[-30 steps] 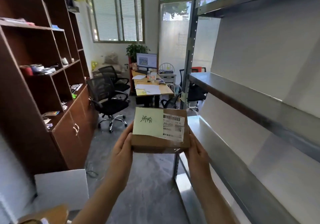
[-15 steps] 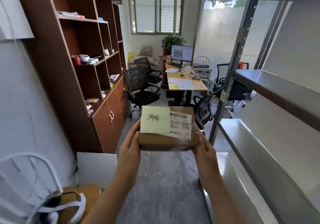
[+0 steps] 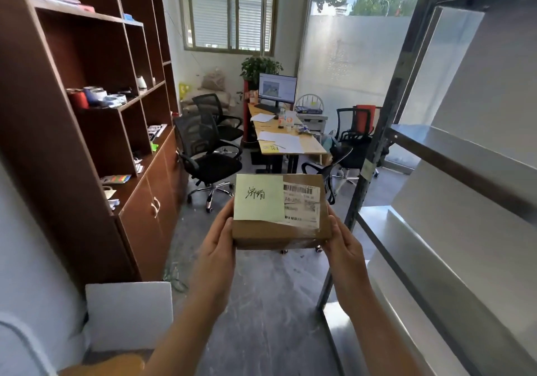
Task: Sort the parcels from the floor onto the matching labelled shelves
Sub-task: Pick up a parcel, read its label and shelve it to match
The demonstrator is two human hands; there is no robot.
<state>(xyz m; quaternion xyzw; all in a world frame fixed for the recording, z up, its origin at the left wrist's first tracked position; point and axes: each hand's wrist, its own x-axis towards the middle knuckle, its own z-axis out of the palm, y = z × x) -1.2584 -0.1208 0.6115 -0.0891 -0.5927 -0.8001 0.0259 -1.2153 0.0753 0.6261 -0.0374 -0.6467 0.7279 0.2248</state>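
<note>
1. Bookcase (image 3: 87, 114) of dark brown wood fills the left side, its open cubbies holding small items such as a red cup (image 3: 78, 99) and rolls of tape, with closed cupboard doors (image 3: 151, 210) below.
2. Near the lower left, a white foam board (image 3: 129, 314) leans against the wall on the floor.
3. Left hand (image 3: 216, 252) grips the left end of the parcel, thumb on the near edge and fingers wrapped behind it.
4. Parcel (image 3: 280, 211), a brown cardboard box, is held in mid-air between both hands at the centre of the view, above the grey floor (image 3: 261, 317) and just left of the metal rack.
5. On the parcel's top face a pale yellow sticky note (image 3: 258, 197) with handwritten characters lies left of a white shipping label (image 3: 302, 205) with barcodes, partly overlapping it.
6. Far behind the parcel, black office chairs (image 3: 207, 154) stand left of a wooden desk (image 3: 286, 140) carrying papers and a monitor (image 3: 277, 89); a potted plant (image 3: 260, 67) sits behind the monitor.
7. Right hand (image 3: 344, 249) grasps the parcel's right end in the same way, fingers curled behind the box.
8. On the right, the metal rack (image 3: 453, 154) stands with a dark upright post (image 3: 374, 154) and bare steel shelves.
</note>
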